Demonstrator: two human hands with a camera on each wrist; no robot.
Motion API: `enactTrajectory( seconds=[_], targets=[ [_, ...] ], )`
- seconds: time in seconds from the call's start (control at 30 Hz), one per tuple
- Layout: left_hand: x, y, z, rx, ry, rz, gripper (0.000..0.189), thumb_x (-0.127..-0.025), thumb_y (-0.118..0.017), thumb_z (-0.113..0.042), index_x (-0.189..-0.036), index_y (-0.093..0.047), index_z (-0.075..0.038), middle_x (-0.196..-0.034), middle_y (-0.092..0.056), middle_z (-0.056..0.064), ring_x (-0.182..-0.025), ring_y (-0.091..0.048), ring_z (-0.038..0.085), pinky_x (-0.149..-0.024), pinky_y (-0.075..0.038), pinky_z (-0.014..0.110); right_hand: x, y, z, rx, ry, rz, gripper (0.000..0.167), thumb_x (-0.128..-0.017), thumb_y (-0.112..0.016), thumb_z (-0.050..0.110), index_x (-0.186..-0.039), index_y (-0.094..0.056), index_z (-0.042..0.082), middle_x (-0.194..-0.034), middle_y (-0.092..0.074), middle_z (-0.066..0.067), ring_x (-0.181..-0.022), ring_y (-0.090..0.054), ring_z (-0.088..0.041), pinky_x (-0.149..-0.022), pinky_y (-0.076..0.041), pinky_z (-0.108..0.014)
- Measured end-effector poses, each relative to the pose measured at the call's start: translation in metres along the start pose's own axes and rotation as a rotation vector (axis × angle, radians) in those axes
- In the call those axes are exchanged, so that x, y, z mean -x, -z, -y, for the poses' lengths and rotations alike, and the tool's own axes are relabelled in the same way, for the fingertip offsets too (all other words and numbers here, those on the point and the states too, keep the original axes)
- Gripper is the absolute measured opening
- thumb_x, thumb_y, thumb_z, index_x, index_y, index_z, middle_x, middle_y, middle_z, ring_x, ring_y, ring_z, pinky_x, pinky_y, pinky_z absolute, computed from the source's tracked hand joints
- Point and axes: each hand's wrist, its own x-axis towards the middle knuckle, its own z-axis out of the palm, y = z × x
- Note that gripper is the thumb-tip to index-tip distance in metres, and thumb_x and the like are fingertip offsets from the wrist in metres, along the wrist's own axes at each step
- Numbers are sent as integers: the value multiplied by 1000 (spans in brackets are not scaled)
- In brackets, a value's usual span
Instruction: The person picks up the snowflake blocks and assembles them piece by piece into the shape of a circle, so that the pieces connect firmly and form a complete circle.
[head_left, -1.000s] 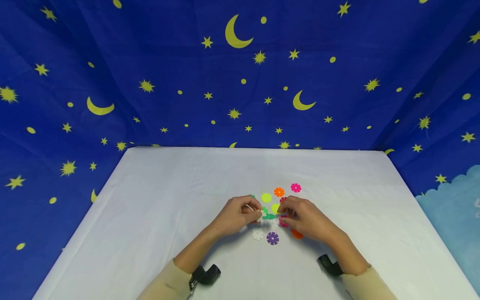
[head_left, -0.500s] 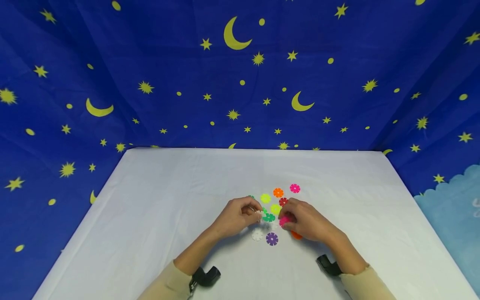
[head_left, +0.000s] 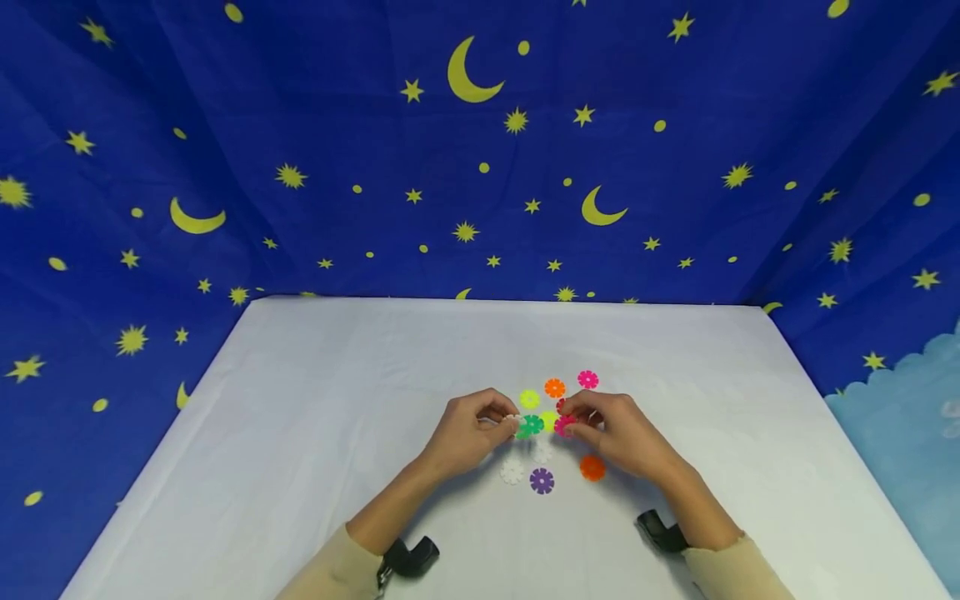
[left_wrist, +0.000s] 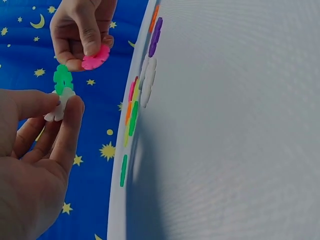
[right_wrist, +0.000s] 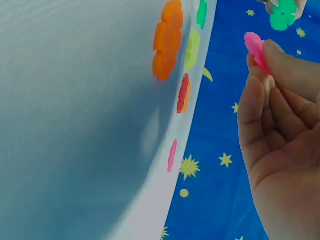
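My left hand (head_left: 465,432) pinches a white notched plastic disc (left_wrist: 56,113) between thumb and fingers. Slotted into that disc is a green notched disc (left_wrist: 63,77), standing out beyond the fingertips towards the other hand. My right hand (head_left: 621,429) pinches a pink notched disc (right_wrist: 255,47) by its edge, held up above the table. A small gap separates the pink disc from the green one in the left wrist view. Both hands are raised over the loose discs, facing each other.
Loose discs lie on the white table (head_left: 360,358): an orange disc (head_left: 592,467), a purple disc (head_left: 542,481), a white disc (head_left: 512,472), a yellow disc (head_left: 529,399) and another pink disc (head_left: 588,379), among several others. A blue star-patterned cloth (head_left: 375,150) hangs behind and at the sides.
My right hand has taken the pink disc off the table, lifted it and moved it nearer the left hand. The near orange disc is now uncovered. The left hand keeps its joined discs, turned slightly.
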Motion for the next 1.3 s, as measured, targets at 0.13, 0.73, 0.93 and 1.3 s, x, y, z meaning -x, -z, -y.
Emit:
enactTrajectory(
  seconds=[0.13,0.73,0.93,1.3],
  targets=[
    [1,1,1,12,-8,-12,9,-89,-65,3,-98,-65,5,-93,-65,16,-83,-66,28,-71,-56,26,0,0,3,-23,11,-31,22,-83,-77,15,-104,-72,15,-90,-65,15,-77,-59,-6,-70,-53,-25],
    [-2,-3,27,6,18,-13,11,-91,-65,-4,-101,-65,2,-94,-67,10,-83,-68,26,-71,-55,25,2,-3,11,-134,34,-32,13,-87,-73,16,-96,-68,23,-89,-67,12,-77,-63,-6,-72,-54,-26],
    [-5,-4,39,15,-21,-23,7,-91,-67,-10,-97,-66,-8,-91,-66,2,-79,-68,17,-70,-56,27,2,-3,13,-161,30,-18,12,-87,-73,15,-95,-68,22,-89,-69,5,-76,-63,-8,-72,-54,-27],
    [-5,-7,37,8,-58,-15,4,-91,-67,-9,-94,-66,-10,-87,-65,0,-77,-69,24,-70,-56,27,2,-7,13,-138,63,-28,10,-88,-73,18,-92,-66,24,-85,-66,5,-74,-61,-7,-67,-53,-28]
  ],
)
